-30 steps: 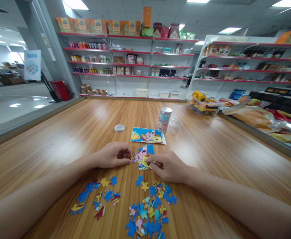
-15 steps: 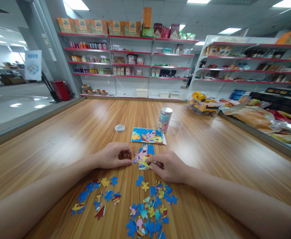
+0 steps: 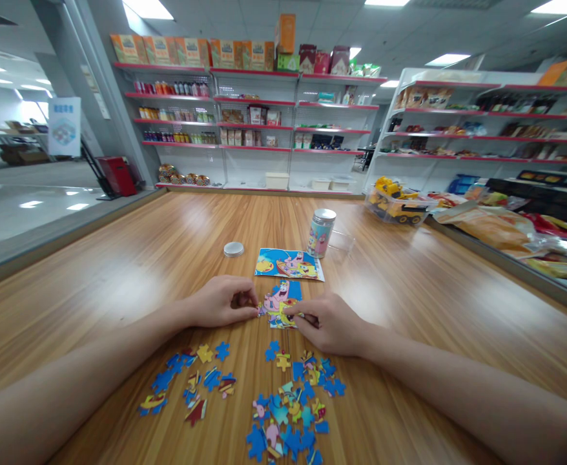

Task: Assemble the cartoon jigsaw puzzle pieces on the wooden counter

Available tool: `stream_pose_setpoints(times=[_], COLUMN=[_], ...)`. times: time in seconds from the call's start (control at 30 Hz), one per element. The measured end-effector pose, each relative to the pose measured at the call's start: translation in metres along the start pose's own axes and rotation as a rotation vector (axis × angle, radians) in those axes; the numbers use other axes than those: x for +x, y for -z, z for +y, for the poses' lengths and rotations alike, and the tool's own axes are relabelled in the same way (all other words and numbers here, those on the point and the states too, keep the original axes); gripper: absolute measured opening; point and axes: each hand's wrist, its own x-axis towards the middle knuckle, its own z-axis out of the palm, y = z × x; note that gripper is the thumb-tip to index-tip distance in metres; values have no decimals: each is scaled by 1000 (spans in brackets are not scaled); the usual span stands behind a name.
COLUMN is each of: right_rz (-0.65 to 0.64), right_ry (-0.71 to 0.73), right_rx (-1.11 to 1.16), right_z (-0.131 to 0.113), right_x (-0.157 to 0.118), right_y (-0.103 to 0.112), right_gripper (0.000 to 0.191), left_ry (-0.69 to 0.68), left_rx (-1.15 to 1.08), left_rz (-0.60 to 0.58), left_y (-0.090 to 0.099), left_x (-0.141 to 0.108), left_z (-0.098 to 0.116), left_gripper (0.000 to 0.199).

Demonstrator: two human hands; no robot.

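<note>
My left hand (image 3: 224, 302) is closed in a pinch on a small jigsaw puzzle piece (image 3: 261, 310), at the left edge of the partly joined puzzle (image 3: 283, 294). The piece is mostly pink and purple; whether it interlocks there I cannot tell. From the right, my right hand (image 3: 329, 323) rests its index finger on the joined part, thumb apart below it, other fingers curled under. Just beyond lies a picture sheet (image 3: 288, 265) with cartoon figures. Loose puzzle pieces (image 3: 290, 413) are spread nearer me, with another loose group (image 3: 167, 374) to the left.
A printed can (image 3: 321, 234) stands by the sheet's right end, beside a clear plastic piece (image 3: 344, 241). A silvery round lid (image 3: 234, 249) lies to the left. Farther right is a clear bin of yellow toy trucks (image 3: 396, 203). Stocked shelves (image 3: 254, 123) line the back.
</note>
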Motion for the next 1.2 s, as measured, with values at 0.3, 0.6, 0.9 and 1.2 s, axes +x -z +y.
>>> stream_pose_setpoints(times=[0.3, 0.6, 0.9, 1.2], right_rz=[33, 42, 83, 98], right_ry=[-22, -93, -119, -123], right_rx=[-2, -3, 28, -1], right_z=[1, 3, 5, 6], right_x=[0, 1, 1, 1], right_y=[-3, -3, -4, -5], right_gripper=[24, 25, 30, 27], left_ry=[-29, -17, -242, -264], left_rx=[50, 24, 76, 78], left_rz=[-7, -21, 7, -8], left_y=[1, 3, 8, 6], left_x=[0, -1, -3, -2], left_z=[0, 2, 6, 2], left_gripper=[19, 19, 44, 45])
